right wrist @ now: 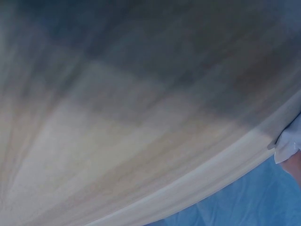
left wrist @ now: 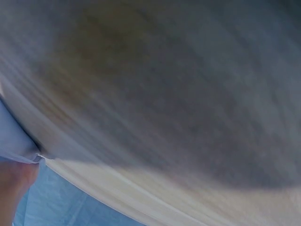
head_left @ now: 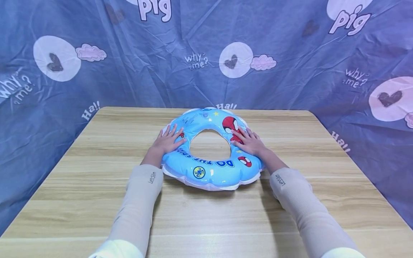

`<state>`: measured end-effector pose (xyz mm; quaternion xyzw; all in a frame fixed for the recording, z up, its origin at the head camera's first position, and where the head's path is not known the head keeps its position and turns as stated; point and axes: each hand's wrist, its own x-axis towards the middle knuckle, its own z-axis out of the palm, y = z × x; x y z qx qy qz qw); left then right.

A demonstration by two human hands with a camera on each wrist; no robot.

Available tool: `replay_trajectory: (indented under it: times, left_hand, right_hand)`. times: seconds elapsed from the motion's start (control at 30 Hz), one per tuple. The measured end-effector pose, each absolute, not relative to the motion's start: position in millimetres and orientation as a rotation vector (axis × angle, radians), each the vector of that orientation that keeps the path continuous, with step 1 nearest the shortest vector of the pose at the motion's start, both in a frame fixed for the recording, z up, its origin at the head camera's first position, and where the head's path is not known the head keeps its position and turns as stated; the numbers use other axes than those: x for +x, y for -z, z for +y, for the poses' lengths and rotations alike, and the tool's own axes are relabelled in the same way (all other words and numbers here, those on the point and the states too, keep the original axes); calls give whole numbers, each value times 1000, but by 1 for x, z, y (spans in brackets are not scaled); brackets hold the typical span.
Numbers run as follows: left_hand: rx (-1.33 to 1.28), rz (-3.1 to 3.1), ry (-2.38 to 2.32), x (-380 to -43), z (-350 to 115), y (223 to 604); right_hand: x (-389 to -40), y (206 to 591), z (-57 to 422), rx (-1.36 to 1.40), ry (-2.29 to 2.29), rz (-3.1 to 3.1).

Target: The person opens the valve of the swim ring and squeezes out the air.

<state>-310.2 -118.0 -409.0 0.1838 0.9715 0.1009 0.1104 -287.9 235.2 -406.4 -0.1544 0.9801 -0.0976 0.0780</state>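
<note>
A light blue inflatable swim ring (head_left: 209, 175) with red cartoon masks, a yellow spider badge and blue lettering lies puffed up on the wooden table. My left hand (head_left: 167, 140) rests on its left side, fingers spread and straight over the top. On the opposite side my right hand (head_left: 251, 142) lies across the ring, its fingers partly covering the larger red figure. In the left wrist view a bit of the hand (left wrist: 14, 181) shows at the lower left, beside the ring's pale edge (left wrist: 16, 136). The right wrist view shows a similar edge (right wrist: 288, 143) at its right.
The wood-grain table (head_left: 87, 179) runs beneath the ring, its rounded far corners close to a blue printed curtain (head_left: 155, 64). That curtain hangs behind the table and along both sides. Both forearms, in light sleeves, reach in from the near edge.
</note>
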Motion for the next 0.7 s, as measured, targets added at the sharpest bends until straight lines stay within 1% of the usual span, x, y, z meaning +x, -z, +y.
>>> replay_trajectory:
  times: [0.7]
  left_hand:
    - [541, 2859, -265, -309, -117, 408]
  right_hand:
    - [-294, 411, 239, -482, 319, 2932]
